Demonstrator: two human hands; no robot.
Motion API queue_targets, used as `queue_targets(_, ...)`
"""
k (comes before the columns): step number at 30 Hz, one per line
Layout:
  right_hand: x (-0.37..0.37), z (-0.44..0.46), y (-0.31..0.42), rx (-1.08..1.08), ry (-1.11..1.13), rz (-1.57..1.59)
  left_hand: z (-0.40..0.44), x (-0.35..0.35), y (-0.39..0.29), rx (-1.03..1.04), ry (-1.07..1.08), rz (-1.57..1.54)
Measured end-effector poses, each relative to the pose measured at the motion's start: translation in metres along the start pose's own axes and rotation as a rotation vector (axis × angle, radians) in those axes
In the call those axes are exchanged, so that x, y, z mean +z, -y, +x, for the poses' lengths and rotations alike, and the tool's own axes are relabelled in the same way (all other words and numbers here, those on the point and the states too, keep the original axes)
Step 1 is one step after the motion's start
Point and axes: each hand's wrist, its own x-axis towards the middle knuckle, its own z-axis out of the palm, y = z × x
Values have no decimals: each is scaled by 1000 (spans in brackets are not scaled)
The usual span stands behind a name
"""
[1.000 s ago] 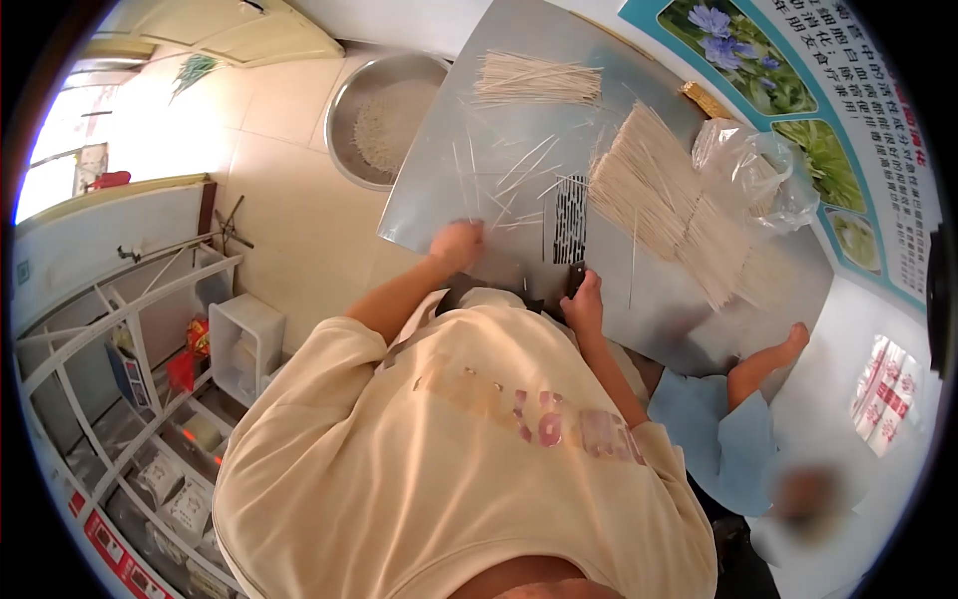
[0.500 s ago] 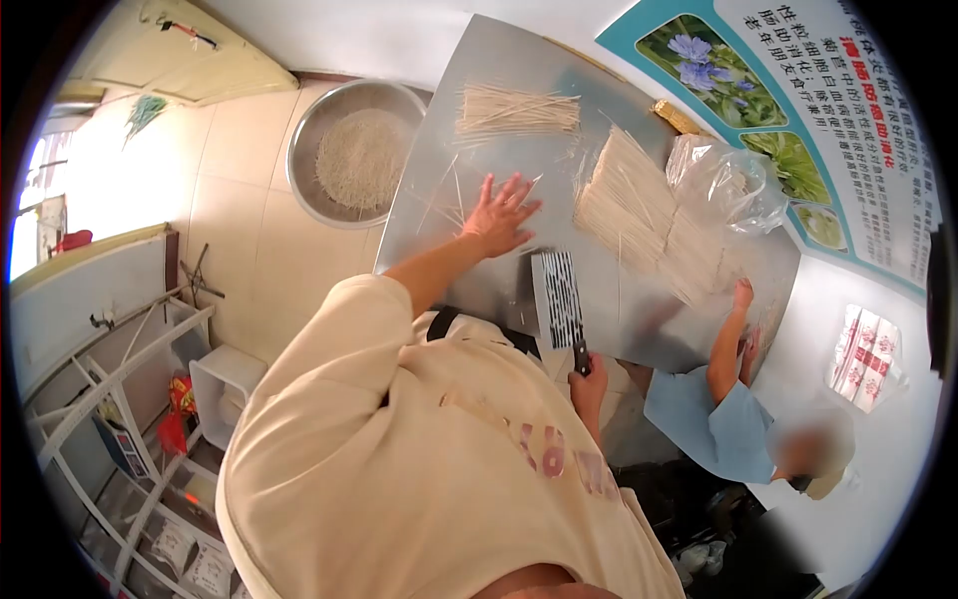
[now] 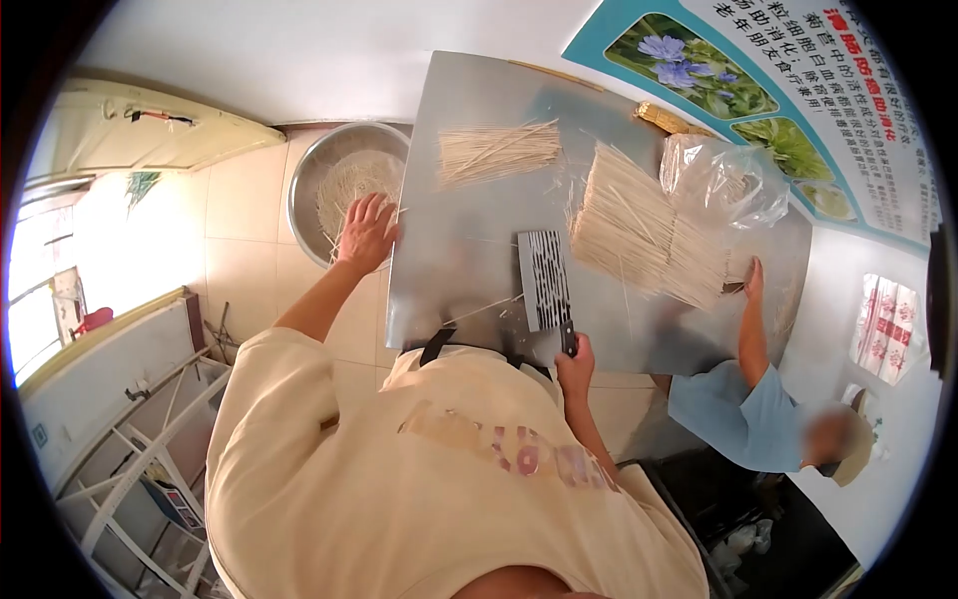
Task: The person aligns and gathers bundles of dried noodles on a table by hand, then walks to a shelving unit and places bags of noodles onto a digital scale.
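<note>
My right hand (image 3: 576, 367) is wrapped round the black handle of a cleaver (image 3: 545, 282), whose broad blade lies over the metal table (image 3: 469, 240). At the table's left edge, my left hand (image 3: 367, 236) reaches over a metal basin (image 3: 299, 190), fingers stretched out and slightly bent. Short pale noodle pieces (image 3: 344, 185) lie in the basin, partly hidden by that hand. A few loose dry noodles (image 3: 484, 310) are scattered left of the blade.
A bundle of dry noodles (image 3: 499, 152) lies at the table's back left. A larger noodle stack (image 3: 629, 230) sits right of the cleaver, beside a clear plastic bag (image 3: 733, 180). At the right, a co-worker in a blue top (image 3: 733, 414) has a hand at the stack.
My left hand has moved left from the tabletop to the basin, and most loose noodles near it have left the table. The cleaver has shifted slightly left and up, still in my right hand.
</note>
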Motion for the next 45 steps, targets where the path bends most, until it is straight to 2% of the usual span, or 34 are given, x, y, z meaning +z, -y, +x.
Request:
queue_targets(2,13,25,3,-72,9,-12,44,-13,-19,21,-20,-111)
queue_targets(5,24,49,33,18,24,28,120,-17,-62,98,-96,-218)
queue_targets(9,35,72,23,-44,13,1,177,-1,-93,124,-82,-70)
queue_targets(11,38,76,30,237,176,281,191,10,-101,120,-30,-24)
queue_targets(12,42,79,37,240,177,283,199,14,-105,120,-12,-7)
queue_targets(13,48,81,45,324,210,419,206,17,-110,67,78,21)
queue_targets(14,52,83,50,413,241,556,207,21,-115,16,172,49)
queue_targets(15,57,86,48,357,301,607,202,25,-120,16,64,41)
queue_targets(19,70,92,43,425,292,768,169,43,-135,-69,75,-59)
queue_targets(21,71,93,36,425,310,820,140,54,-141,-94,-56,-138)
queue_targets(22,71,93,34,419,329,864,126,57,-145,-92,-52,-135)
queue_targets(25,63,94,25,425,400,902,91,54,-156,61,-96,-231)
queue_targets(29,47,95,16,387,468,837,84,49,-160,63,-133,-244)
queue_targets(31,36,92,17,358,491,749,94,58,-148,82,55,-187)
queue_targets(32,30,91,18,346,494,749,95,54,-146,82,44,-184)
queue_targets(34,14,87,16,399,510,607,102,22,-148,-170,355,-388)
queue_targets(35,5,87,12,405,549,577,104,18,-145,-168,342,-385)
queue_targets(37,-4,88,-7,369,540,450,101,12,-136,-401,675,-1144)
queue_targets(38,-6,90,-18,341,526,325,97,9,-136,-397,665,-1144)
queue_targets(39,-3,92,-16,55,462,-13,88,3,-138,-439,743,-1501)
queue_targets(40,-2,94,-16,48,462,-15,79,-3,-141,-473,814,-1863)
queue_targets(41,0,100,-14,-125,359,-79,72,-8,-144,-467,809,-1864)
queue_targets(42,2,101,17,-295,252,-144,65,-17,-150,-384,833,-1976)
queue_targets(44,11,106,99,163,508,289,47,-20,-164,-293,861,-2092)
queue_targets(45,21,112,118,155,618,440,40,-19,-170,-200,928,-2148)
